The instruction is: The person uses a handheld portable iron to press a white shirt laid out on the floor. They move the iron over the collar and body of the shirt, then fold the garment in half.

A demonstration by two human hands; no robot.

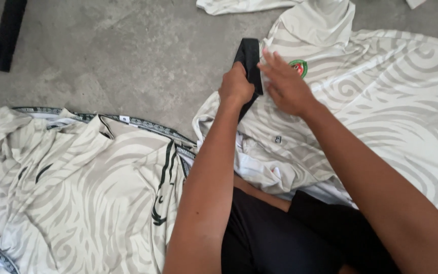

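Observation:
My left hand (236, 86) is closed around the black sleeve cuff (250, 57) of a white shirt with pale grey swirls (391, 101), spread on the floor in front of me. My right hand (286, 85) lies flat with fingers apart on that shirt, just right of the cuff and next to a small round green and red badge (298, 66). The shirt's lower folds bunch up near my lap, where dark shorts (280, 238) show.
A second swirl-patterned shirt (77, 187) with dark patterned trim lies crumpled at the left on the grey concrete floor (128, 50). More white cloth (239, 5) lies at the top edge. A black furniture leg (1, 35) stands at top left.

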